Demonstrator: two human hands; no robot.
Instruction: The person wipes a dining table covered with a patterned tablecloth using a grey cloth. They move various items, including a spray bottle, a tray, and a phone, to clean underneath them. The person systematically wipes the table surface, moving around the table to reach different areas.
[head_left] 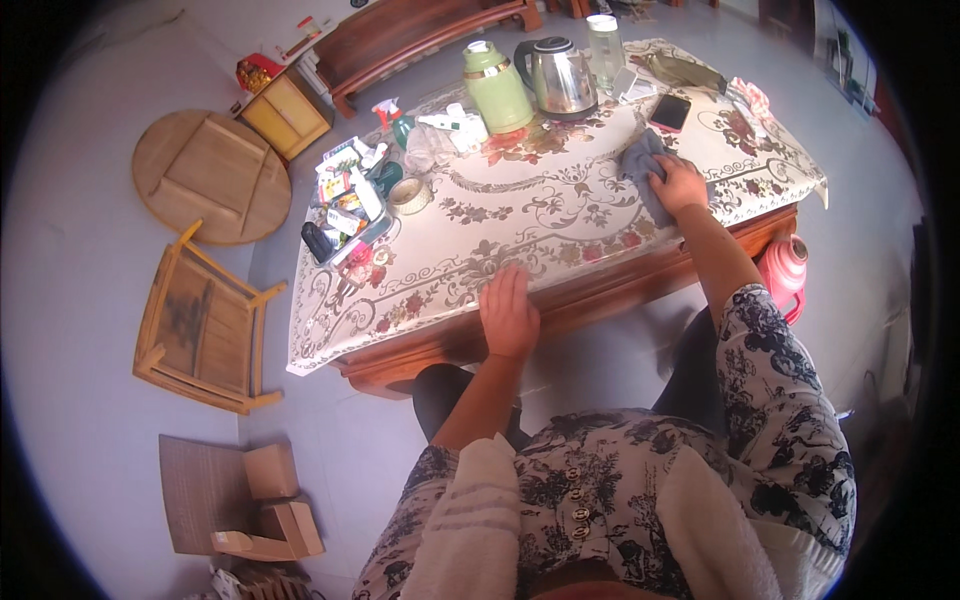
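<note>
My right hand presses down on a crumpled grey cloth near the right front of the table, fingers closed over it. A black phone in a pinkish case lies just beyond that hand. My left hand rests at the table's front edge, its fingers stretched flat on the cover and holding nothing. The flowered white tablecloth lies under both hands.
Along the back stand a green thermos, a steel kettle and a clear bottle. On the left, a packed bin sits beside a tape roll. A pink thermos stands on the floor at right.
</note>
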